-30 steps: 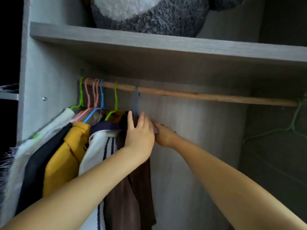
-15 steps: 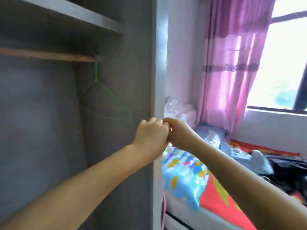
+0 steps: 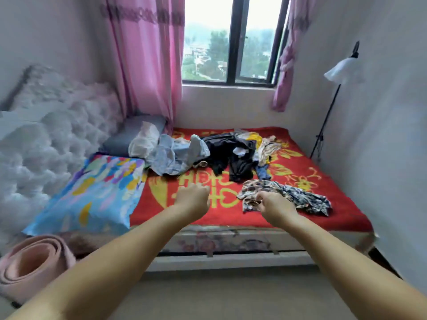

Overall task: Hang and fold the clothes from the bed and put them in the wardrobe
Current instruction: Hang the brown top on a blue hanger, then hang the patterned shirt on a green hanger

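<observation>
Head view: bed point(image 3: 323, 213) holds clothes pile point(image 3: 221, 153), patterned garment point(image 3: 288, 195).

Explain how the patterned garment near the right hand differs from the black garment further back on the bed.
The patterned garment is mottled dark and pale; the black garment is plain black. The patterned garment lies alone at the near side of the bed, beside the right hand; the black garment sits further back in a heap, touching a light blue garment. Both are crumpled and unfolded.
</observation>
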Tool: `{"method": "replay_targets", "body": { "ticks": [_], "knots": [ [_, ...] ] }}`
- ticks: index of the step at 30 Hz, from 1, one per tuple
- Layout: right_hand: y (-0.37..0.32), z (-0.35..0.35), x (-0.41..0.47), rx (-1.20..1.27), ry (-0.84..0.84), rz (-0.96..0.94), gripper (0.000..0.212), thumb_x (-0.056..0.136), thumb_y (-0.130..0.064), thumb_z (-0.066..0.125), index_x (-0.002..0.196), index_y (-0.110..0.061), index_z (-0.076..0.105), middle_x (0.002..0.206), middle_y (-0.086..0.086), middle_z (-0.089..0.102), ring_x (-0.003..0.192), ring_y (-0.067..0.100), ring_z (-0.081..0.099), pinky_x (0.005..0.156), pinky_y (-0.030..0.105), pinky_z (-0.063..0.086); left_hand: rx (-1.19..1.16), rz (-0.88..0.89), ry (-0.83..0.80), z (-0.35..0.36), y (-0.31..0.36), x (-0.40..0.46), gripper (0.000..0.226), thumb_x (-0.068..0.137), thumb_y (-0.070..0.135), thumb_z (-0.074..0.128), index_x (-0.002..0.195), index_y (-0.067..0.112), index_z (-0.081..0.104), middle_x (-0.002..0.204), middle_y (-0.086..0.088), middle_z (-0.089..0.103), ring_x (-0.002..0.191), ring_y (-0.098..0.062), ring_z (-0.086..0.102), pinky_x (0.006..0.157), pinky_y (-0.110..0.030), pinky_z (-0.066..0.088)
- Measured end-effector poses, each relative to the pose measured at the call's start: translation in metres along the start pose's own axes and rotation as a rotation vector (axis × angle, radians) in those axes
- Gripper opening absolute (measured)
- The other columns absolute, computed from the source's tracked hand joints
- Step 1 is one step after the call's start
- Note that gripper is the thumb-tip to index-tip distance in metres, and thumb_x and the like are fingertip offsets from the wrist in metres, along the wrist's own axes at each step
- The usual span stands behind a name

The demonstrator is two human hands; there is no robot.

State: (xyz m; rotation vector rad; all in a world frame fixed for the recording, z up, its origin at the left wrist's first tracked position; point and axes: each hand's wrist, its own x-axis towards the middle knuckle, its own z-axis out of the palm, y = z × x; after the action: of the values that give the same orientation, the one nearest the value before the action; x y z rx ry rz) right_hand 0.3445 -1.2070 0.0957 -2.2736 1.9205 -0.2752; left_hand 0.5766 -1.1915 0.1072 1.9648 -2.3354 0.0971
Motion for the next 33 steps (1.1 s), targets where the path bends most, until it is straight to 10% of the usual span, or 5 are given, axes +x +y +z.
{"method": "replay_targets", "body": {
  "ticks": [33],
  "knots": [
    [0.520, 0.130, 0.287, 0.163, -0.521, 0.795, 0.048, 0.091, -0.012, 0.034, 0.138, -0.020, 0.043, 0.137, 0.006, 0.051, 0.121, 0.025, 0.052, 0.096, 0.033, 0.046, -0.110, 0.464, -0.570, 0.285, 0.323, 0.540, 0.022, 0.090, 0.020, 0.040, 0.101, 0.014, 0.058, 0.104, -0.008, 0.062, 0.097, -0.029, 0.059, 0.071, -0.037, 0.047]
  ]
}}
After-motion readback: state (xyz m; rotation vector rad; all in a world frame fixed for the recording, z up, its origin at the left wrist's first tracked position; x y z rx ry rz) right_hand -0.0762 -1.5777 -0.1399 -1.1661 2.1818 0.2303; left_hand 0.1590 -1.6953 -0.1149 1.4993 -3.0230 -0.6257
